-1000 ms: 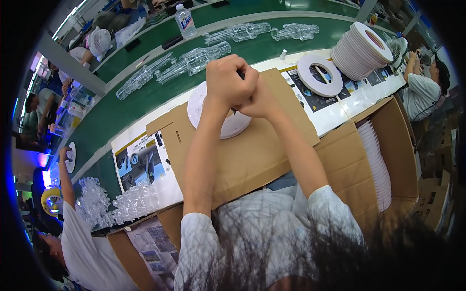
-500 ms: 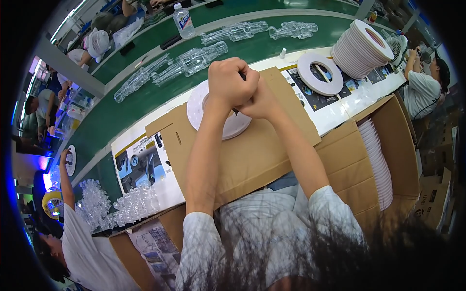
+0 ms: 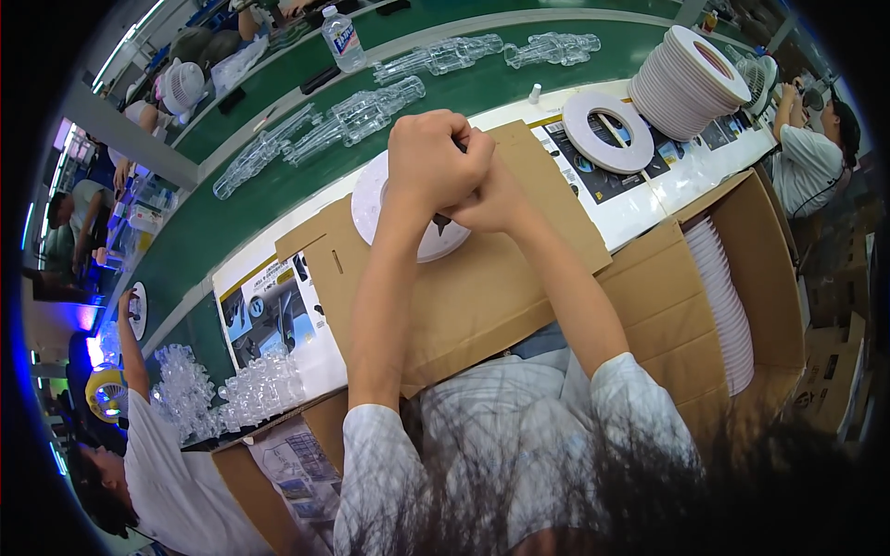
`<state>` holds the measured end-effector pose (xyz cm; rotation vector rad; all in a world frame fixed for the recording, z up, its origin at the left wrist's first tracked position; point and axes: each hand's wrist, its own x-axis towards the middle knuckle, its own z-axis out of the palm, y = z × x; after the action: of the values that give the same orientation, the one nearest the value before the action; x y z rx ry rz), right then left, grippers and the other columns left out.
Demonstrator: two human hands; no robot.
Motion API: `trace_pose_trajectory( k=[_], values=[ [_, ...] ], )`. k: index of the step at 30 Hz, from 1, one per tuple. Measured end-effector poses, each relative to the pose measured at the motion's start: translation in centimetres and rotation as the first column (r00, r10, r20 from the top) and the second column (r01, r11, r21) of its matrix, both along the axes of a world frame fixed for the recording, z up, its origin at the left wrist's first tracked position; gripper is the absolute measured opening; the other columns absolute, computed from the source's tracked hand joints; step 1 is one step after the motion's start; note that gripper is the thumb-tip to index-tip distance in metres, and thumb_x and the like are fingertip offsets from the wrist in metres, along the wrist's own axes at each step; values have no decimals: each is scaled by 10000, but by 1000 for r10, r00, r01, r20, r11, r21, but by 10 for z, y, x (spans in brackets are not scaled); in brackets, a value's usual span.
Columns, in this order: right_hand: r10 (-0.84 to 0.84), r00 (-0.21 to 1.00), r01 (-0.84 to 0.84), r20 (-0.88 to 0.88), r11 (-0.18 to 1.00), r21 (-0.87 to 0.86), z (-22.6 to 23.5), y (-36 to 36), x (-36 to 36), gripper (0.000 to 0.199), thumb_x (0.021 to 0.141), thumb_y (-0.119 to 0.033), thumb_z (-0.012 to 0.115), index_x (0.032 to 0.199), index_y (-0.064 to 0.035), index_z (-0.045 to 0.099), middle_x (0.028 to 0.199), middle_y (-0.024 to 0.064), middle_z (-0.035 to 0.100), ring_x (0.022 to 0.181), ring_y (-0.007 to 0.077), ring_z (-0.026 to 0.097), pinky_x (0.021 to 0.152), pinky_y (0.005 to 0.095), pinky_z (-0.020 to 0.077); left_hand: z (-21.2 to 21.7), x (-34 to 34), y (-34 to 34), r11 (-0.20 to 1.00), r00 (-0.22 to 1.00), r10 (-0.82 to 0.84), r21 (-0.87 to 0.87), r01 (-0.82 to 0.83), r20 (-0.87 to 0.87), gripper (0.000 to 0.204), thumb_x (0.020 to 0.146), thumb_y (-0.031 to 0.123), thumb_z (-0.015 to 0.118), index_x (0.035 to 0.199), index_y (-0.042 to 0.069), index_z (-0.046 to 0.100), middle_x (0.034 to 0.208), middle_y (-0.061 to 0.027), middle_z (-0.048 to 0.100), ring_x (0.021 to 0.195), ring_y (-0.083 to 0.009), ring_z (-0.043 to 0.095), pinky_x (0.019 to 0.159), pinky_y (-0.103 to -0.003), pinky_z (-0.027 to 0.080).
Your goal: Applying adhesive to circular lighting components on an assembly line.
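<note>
My left hand (image 3: 428, 159) is closed in a fist on top of my right hand (image 3: 489, 196), and the two press together. A dark pointed tool (image 3: 441, 223) shows its tip below them, and a bit of black shows between the fingers. Most of the tool is hidden in my grip, so its kind cannot be told. Beneath my hands a white ring-shaped disc (image 3: 369, 211) lies on a flat brown cardboard sheet (image 3: 464, 315). My forearms cover part of the disc and its centre.
A white ring (image 3: 579, 130) and a tall stack of rings (image 3: 669, 93) stand at the right. An open carton (image 3: 663, 315) holds more discs. Clear plastic parts (image 3: 357, 119) and a bottle (image 3: 345, 42) lie across the green belt. A co-worker's arm (image 3: 133, 352) reaches in at left.
My hands stay clasped on the tool and shift slightly left over the disc. More of the dark tip shows below them now.
</note>
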<state>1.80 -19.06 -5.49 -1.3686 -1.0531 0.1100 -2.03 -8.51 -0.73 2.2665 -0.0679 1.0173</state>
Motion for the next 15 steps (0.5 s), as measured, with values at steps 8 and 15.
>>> trace_pose_trajectory(
  k=[8, 15],
  values=[
    [32, 994, -43, -102, 993, -107, -6, 2, 0, 304, 654, -39, 734, 927, -6, 605, 777, 55, 658, 710, 137, 645, 612, 289, 516, -3, -2, 2, 996, 998, -20, -84, 15, -58, 193, 671, 144, 592, 572, -21, 614, 456, -112, 518, 388, -175, 457, 435, -296, 389],
    [35, 991, -50, -126, 992, -116, -8, 0, -1, 274, 659, -38, 735, 900, 0, 609, 760, 51, 656, 694, 126, 635, 604, 279, 508, -7, 0, 1, 995, 996, -16, -97, 7, -93, 206, 667, 152, 593, 558, -23, 597, 442, -112, 485, 382, -178, 426, 429, -302, 372]
  ],
)
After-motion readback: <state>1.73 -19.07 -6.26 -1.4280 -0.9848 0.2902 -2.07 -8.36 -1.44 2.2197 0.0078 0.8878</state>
